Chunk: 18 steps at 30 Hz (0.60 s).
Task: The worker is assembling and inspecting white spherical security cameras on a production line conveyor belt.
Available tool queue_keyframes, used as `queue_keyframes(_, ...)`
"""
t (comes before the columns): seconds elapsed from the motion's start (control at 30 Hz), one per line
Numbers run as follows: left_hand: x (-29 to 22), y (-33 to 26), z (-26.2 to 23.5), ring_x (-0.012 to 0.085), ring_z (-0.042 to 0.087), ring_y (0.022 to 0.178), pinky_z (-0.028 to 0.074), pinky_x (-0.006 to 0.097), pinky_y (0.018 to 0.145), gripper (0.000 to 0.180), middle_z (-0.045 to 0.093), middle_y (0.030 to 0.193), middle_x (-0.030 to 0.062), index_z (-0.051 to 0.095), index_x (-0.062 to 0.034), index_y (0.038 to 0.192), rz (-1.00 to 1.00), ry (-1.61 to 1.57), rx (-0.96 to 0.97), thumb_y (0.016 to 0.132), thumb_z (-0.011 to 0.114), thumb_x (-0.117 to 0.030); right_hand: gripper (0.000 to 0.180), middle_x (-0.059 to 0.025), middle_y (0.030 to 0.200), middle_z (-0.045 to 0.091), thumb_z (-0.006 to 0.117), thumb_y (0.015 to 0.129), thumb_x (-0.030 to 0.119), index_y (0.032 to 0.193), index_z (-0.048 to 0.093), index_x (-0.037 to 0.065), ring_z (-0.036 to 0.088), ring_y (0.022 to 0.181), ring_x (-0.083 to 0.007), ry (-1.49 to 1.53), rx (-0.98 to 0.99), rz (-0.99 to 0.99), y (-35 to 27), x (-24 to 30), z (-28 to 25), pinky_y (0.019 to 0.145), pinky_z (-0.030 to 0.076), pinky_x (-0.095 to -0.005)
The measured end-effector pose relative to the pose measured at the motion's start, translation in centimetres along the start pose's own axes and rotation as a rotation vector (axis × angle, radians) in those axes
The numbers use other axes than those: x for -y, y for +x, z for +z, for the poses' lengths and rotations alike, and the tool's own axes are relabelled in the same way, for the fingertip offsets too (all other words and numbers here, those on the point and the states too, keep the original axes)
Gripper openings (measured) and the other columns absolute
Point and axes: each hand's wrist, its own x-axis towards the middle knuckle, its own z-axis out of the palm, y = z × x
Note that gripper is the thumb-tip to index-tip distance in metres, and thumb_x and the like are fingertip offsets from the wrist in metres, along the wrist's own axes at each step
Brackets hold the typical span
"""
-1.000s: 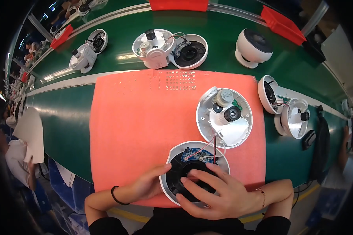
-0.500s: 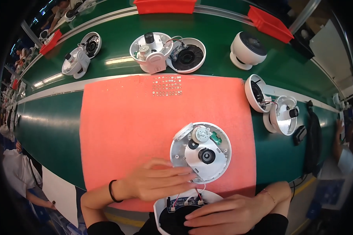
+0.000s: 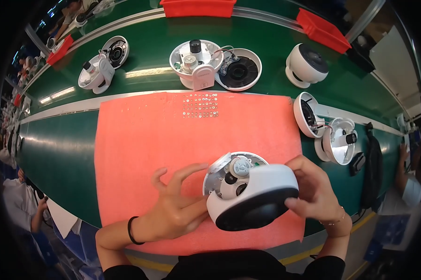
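Note:
In my right hand (image 3: 315,191) is a white round front cover (image 3: 252,198) with a glossy black face, gripped by its right rim and tilted over the open camera housing (image 3: 210,182). Inside the white housing a silver motor (image 3: 241,166) shows, and the lens (image 3: 240,188) is partly covered. My left hand (image 3: 177,200) is at the left side of both parts, its upper fingers spread apart. A lower finger meets the cover's left edge; whether it presses there is hidden. Wires between the two parts are out of sight.
Under the work lies a pink foam mat (image 3: 145,140) with rows of small screws (image 3: 200,105). Opened cameras stand at the far left (image 3: 96,74), far middle (image 3: 203,77) and right (image 3: 339,140). A closed camera (image 3: 307,65) and red trays (image 3: 198,7) are behind. Another person's hand (image 3: 42,205) is at left.
The front cover has risen from near my lap and turned over, black face outward, onto the housing. My right hand moved up with it; my left hand drew back leftward. The cameras behind shifted slightly right.

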Motion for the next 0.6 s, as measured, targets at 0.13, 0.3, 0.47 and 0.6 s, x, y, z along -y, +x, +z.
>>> queue_keyframes(0.13,0.2,-0.7,-0.5,0.0288,0.040,0.117,0.018,0.046,0.089,0.013,0.057,0.115,0.0141,0.066,-0.0148,0.076,0.075,0.102,0.037,0.065,0.070,-0.018,0.034,-0.0048,0.098,0.056,0.066,0.074,0.004,0.106,0.053,0.001,0.051,0.097,-0.0106,-0.098,0.022,0.070,1.3,-0.9,-1.0,0.087,0.042,-0.0286)
queue_keyframes(0.3,1.1,-0.9,-0.7,0.0338,0.029,0.121,0.019,0.043,0.092,0.013,0.033,0.135,0.0250,0.066,-0.0128,0.072,-0.030,0.019,-0.040,0.065,0.071,-0.022,0.033,-0.0027,0.090,0.060,0.067,0.077,0.010,0.105,0.055,-0.001,0.055,0.086,-0.0085,-0.133,0.043,0.138,3.1,-0.9,-0.7,0.077,0.046,-0.0256)
queue_keyframes(0.47,2.0,-0.4,-3.5,0.0412,0.017,0.122,0.017,0.047,0.096,0.019,0.021,0.143,0.0207,0.065,-0.0087,0.077,-0.111,-0.146,0.270,0.065,0.073,-0.021,0.032,-0.0021,0.085,0.061,0.068,0.077,0.011,0.104,0.056,-0.001,0.057,0.078,-0.0071,-0.171,0.065,0.163,4.0,-1.0,-0.4,0.069,0.048,-0.0219)
queue_keyframes(0.6,2.7,-2.0,-3.6,0.0338,0.049,0.100,0.038,0.040,0.086,0.029,0.047,0.123,0.0178,0.063,-0.0072,0.088,-0.333,-0.437,0.113,0.065,0.075,-0.019,0.032,-0.0019,0.080,0.061,0.069,0.075,0.011,0.102,0.057,-0.001,0.057,0.073,-0.0060,-0.237,0.085,0.209,4.4,-0.3,0.5,0.063,0.047,-0.0199)
